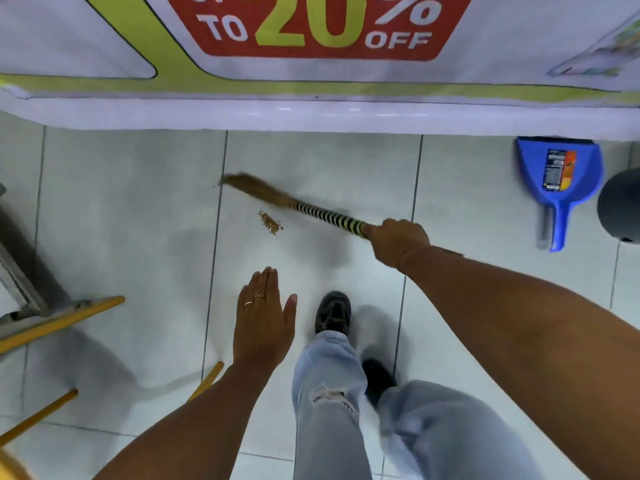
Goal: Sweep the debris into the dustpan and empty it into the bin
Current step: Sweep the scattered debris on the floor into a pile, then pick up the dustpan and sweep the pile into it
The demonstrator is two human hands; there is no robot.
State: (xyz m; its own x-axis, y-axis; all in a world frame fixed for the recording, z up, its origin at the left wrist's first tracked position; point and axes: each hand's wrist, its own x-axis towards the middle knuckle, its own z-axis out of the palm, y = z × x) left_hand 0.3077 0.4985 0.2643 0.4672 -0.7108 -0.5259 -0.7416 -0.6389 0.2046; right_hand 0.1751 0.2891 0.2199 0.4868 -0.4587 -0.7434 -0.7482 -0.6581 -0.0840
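White tiled floor w/ a promo banner (311, 36) at 12 o'clock. Debris (271, 223), a small brown pile, sits mid-floor, just below the broom (294, 204), whose bristles blur at the pile's 11 o'clock. Right hand (398, 242) is fisted round the striped handle; left hand (263, 317) hangs flat, fingers spread, holding nothing. Step looks like sweeping/gathering; none in the pan yet. Dustpan (559, 174), blue, lies at 3 o'clock, well apart, appears empty. Next: fetch pan w/ left, set its lip beside the pile. Dark bin (620, 206) at frame edge, contents unseen.

floor (311, 157): glossy tile | dustpan (557, 174): smooth plastic | broom (256, 190): straw
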